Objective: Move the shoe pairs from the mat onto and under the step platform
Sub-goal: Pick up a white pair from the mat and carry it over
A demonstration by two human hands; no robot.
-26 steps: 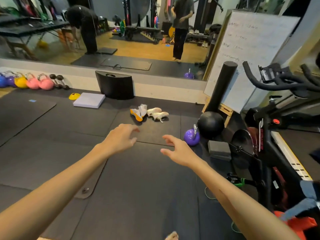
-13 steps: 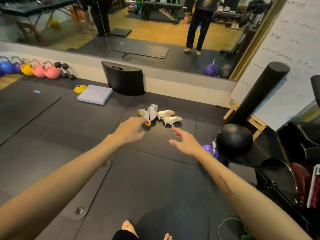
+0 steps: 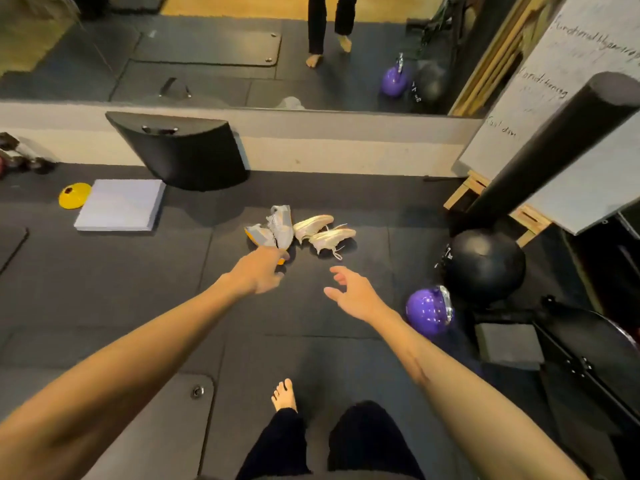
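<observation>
Head view: I am seeing the left hand point(image 3: 258, 273) reaching over the grey-and-orange shoe pair point(image 3: 273, 230), fingers curled down, hiding its near end, contact unclear; the right hand point(image 3: 353, 292) is hovering with fingers spread, just short of the white shoe pair point(image 3: 323, 233); the grey pair is lying with long axes running near-to-far, the white pair slanting up to the right; all are lying on the dark floor mat point(image 3: 138, 292) before a mirror wall point(image 3: 207, 46).
</observation>
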